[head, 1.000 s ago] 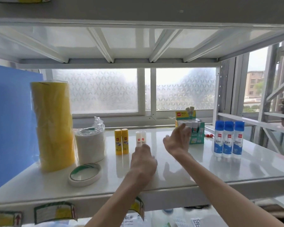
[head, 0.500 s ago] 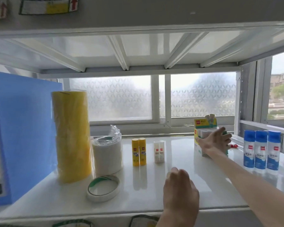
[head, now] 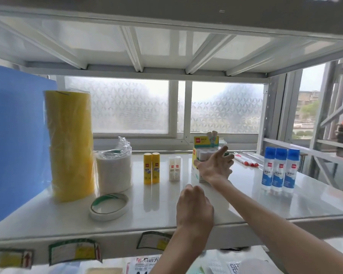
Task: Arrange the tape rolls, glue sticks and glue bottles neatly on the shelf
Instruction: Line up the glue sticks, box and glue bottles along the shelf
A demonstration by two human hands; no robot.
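Observation:
A green and yellow glue stick box stands at the back of the white shelf. My right hand grips its front, thumb on the left side and fingers spread over the right. My left hand rests on the shelf near the front edge, fingers curled and holding nothing. Two yellow glue sticks and two small white glue sticks stand upright left of the box. Three blue-capped glue bottles stand in a row at the right. A tall yellow tape stack, a wrapped white tape stack and a flat tape roll are at the left.
A blue board closes the left end of the shelf. Red-tipped pens lie behind the box, toward the bottles. The upper shelf hangs low overhead. A frosted window is behind. Labels hang on the front rail.
My right hand reached the glue stick box, took hold and slid it left, closer to the white glue sticks. My left hand drew back from the sticks to the front edge.

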